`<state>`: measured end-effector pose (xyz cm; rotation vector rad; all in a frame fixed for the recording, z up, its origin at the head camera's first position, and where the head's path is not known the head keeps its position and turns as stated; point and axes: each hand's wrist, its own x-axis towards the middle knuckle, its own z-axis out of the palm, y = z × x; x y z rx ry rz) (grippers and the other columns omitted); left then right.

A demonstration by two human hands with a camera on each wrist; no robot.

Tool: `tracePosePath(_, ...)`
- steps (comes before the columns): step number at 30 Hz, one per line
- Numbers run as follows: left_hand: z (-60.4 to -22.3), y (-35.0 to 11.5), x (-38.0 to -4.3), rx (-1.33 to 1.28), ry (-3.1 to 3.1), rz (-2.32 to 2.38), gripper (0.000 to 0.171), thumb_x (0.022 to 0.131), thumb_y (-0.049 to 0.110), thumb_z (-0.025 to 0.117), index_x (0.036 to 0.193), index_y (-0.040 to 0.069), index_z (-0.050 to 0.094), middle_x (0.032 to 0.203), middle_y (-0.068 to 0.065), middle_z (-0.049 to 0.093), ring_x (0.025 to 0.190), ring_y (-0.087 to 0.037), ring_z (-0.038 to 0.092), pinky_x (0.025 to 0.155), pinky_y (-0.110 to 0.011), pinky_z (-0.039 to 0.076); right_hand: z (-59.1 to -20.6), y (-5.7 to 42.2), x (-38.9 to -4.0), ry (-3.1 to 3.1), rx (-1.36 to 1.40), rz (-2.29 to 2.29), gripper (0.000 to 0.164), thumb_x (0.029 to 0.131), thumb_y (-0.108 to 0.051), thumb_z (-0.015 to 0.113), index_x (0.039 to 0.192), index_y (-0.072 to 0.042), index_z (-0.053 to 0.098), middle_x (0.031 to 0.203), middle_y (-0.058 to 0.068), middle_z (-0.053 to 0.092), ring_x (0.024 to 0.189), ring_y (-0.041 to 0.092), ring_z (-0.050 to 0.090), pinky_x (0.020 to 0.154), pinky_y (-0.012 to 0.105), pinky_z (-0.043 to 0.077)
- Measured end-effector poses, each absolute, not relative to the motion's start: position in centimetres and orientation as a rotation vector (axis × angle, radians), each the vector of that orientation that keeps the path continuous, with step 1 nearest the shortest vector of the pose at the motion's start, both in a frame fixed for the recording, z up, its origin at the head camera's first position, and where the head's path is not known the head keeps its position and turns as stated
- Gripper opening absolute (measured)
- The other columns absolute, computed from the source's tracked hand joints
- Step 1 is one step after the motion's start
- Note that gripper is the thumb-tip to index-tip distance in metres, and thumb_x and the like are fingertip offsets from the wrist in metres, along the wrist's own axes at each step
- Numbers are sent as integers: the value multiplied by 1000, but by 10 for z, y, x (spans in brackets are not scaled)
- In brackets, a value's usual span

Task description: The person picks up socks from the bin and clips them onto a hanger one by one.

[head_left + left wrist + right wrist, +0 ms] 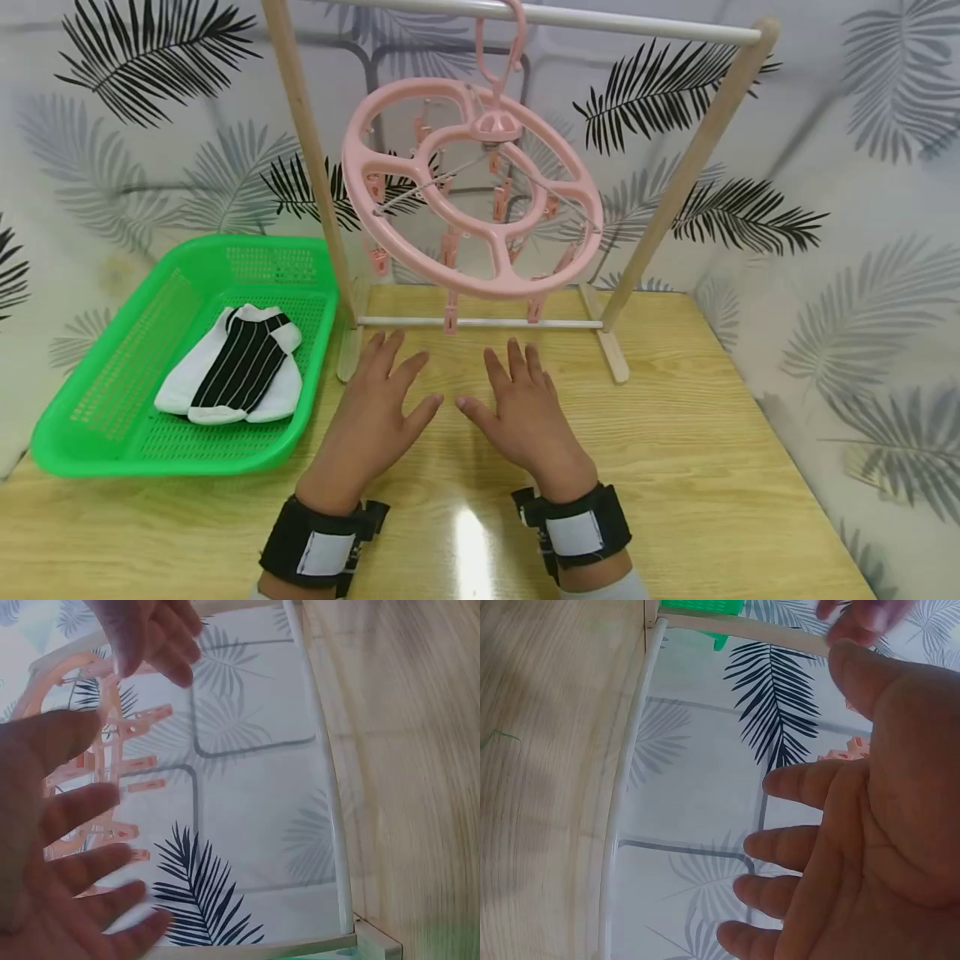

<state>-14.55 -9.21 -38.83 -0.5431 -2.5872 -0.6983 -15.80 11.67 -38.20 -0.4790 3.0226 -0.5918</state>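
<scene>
My left hand (373, 417) hovers over the table with its fingers spread, holding nothing. Beside it my right hand (527, 414) is held the same way, palm down and bare of any object. Ahead of both hangs a round pink clip hanger (480, 258), tilted, with several small pink clothespins (451, 312) dangling from its rings. To the left of my left hand, a green plastic basket (97, 375) holds white socks with a black striped part (243, 362). In the left wrist view the pink clothespins (142, 762) show beyond the fingers.
A wooden stand (678, 179) with a white top rod (630, 21) carries the hanger by its hook. Its lower white rod (555, 323) and feet rest on the wooden table (697, 467). Behind stands a leaf-patterned backdrop (847, 275).
</scene>
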Motion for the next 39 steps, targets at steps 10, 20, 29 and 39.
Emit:
tracePosePath(10, -339, -87, -147, -760, -2021, -678, 30, 83, 9, 77, 109, -3, 69, 127, -23, 55, 121, -41, 50, 100, -51, 43, -378, 122, -159, 2978, -560, -675, 76, 100, -55, 49, 153, -3, 35, 158, 26, 23, 148, 43, 13, 114, 58, 23)
tracePosePath(20, -275, -104, -170, -801, -2071, -319, 44, 84, 12, 80, 123, 1, 65, 134, -25, 51, 131, -41, 41, 112, -45, 34, -378, 117, -159, 2928, -563, -675, 75, 99, -57, 48, 153, -6, 36, 159, 22, 24, 148, 39, 16, 114, 56, 25)
tracePosePath(29, -270, -107, -184, -775, -2118, -306, 29, 84, 10, 81, 110, 1, 70, 127, -23, 58, 125, -41, 47, 112, -44, 33, -378, 118, -157, 2928, -566, -680, 73, 100, -55, 49, 152, -5, 38, 158, 22, 27, 147, 39, 20, 113, 55, 26)
tracePosePath(39, -271, -108, -190, -807, -2132, -281, 29, 81, 6, 83, 105, -2, 70, 115, -19, 65, 123, -39, 52, 114, -41, 31, -378, 122, -159, 2937, -572, -717, 71, 100, -53, 51, 152, -6, 39, 157, 22, 29, 147, 39, 22, 112, 56, 28)
